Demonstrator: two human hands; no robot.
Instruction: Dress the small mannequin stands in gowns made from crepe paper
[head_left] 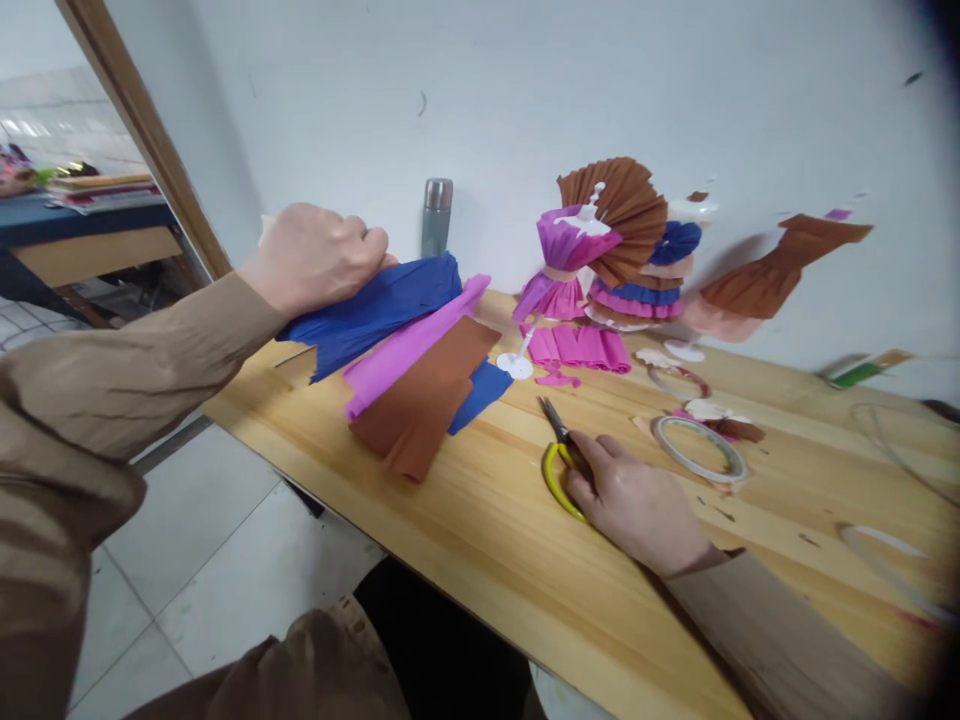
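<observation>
My left hand [319,255] is closed on the upper edge of a blue crepe paper piece [379,310], raised at the table's left end. Beneath and beside that piece lie a pink crepe paper strip [412,348] and a brown crepe paper piece [427,405]. A smaller blue scrap [481,396] pokes out from under the brown one. Yellow-handled scissors [556,470] rest near the middle of the table, blades pointing away from me. My right hand [641,505] has its fingers curled around their handles; the fingertips are partly hidden.
Against the wall stand small crepe paper dresses on white stands, one purple [574,245] and one brown [787,265]. Behind them is a grey flask [436,218]. Tape rolls [660,432], a folded pink strip [581,348] and scraps lie on the wooden table [480,560].
</observation>
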